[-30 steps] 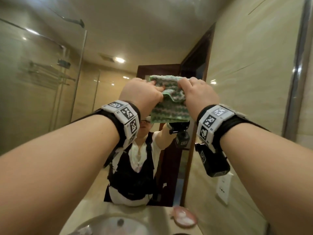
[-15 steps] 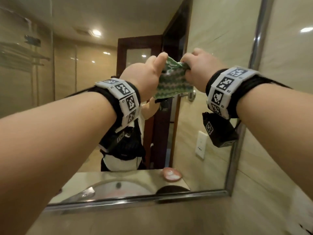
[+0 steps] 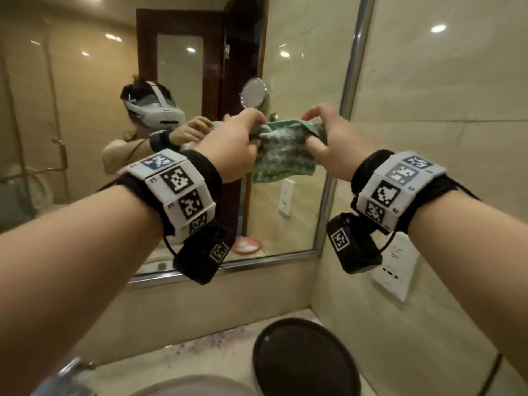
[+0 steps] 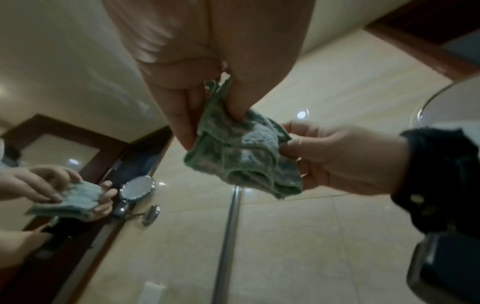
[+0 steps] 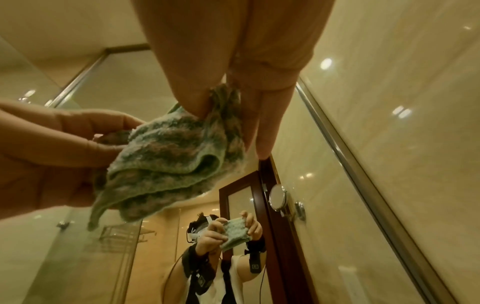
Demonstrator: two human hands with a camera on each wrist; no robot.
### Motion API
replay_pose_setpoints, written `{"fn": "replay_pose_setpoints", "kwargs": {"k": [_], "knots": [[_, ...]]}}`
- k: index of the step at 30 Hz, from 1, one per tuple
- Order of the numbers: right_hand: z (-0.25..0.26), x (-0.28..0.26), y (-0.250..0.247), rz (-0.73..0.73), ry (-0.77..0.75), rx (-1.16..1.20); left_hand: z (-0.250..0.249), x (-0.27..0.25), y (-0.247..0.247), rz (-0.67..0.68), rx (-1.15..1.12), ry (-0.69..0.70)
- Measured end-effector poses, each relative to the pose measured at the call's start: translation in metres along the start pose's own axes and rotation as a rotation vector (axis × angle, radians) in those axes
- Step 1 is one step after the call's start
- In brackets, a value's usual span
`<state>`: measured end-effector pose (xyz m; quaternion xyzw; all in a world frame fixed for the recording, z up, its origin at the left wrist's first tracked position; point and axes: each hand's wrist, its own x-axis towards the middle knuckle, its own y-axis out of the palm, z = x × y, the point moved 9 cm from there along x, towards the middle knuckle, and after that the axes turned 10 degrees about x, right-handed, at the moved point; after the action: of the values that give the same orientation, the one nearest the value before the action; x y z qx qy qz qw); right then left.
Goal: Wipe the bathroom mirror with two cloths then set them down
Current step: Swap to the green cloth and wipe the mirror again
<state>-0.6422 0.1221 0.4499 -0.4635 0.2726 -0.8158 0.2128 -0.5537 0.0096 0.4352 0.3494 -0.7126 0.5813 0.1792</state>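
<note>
A folded green patterned cloth (image 3: 285, 155) hangs in the air in front of the bathroom mirror (image 3: 303, 81), held between both hands. My left hand (image 3: 237, 141) pinches its left end and my right hand (image 3: 328, 138) pinches its right end. The left wrist view shows the cloth (image 4: 241, 156) bunched in layers between the left hand (image 4: 207, 107) and the right hand (image 4: 324, 156). Thumb and fingers of the right hand (image 5: 233, 102) clamp the cloth (image 5: 168, 160) in the right wrist view, with the left hand (image 5: 64, 144) on its other end. I cannot tell whether it is one cloth or two.
The mirror's metal frame (image 3: 323, 218) runs down the right side and along the bottom. A round dark object (image 3: 303, 358) sits on the counter below, beside the sink basin (image 3: 185, 387). A wall socket (image 3: 394, 270) is on the tiled right wall. A small round mirror (image 3: 254, 92) shows in the reflection.
Both hands with the cloth have come down and away from the upper mirror. My view has tilted downward, so the counter and the dark round object now show.
</note>
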Motion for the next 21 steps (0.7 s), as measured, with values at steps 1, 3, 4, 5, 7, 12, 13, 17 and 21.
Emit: {"fn": "replay_pose_setpoints", "kwargs": {"k": [1,3,4,5,7,12,13,17,21], "knots": [[-0.007,-0.009,0.003,-0.003,0.019,0.047,-0.002,-0.009,0.006,0.008,-0.036,0.004],[-0.017,-0.026,0.007,-0.021,0.048,0.075,-0.004,-0.026,0.016,0.034,-0.137,0.014],[-0.02,-0.033,0.009,-0.032,0.055,0.069,-0.006,-0.035,0.021,0.05,-0.184,0.018],[-0.022,-0.04,0.01,-0.044,0.056,0.068,-0.006,-0.043,0.026,0.064,-0.229,0.02],[-0.024,-0.053,0.015,-0.068,0.061,0.1,-0.005,-0.059,0.033,0.071,-0.31,0.012],[-0.043,-0.098,0.042,0.02,0.215,0.289,0.008,-0.095,0.054,0.059,-0.408,-0.054],[-0.051,-0.111,0.053,0.089,0.281,0.356,0.01,-0.102,0.058,0.05,-0.426,-0.061],[-0.079,-0.155,0.081,0.105,0.439,0.567,0.013,-0.131,0.079,0.035,-0.448,-0.107],[-0.1,-0.189,0.076,-0.103,0.434,0.54,0.012,-0.157,0.122,0.187,-0.495,-0.097]]}}
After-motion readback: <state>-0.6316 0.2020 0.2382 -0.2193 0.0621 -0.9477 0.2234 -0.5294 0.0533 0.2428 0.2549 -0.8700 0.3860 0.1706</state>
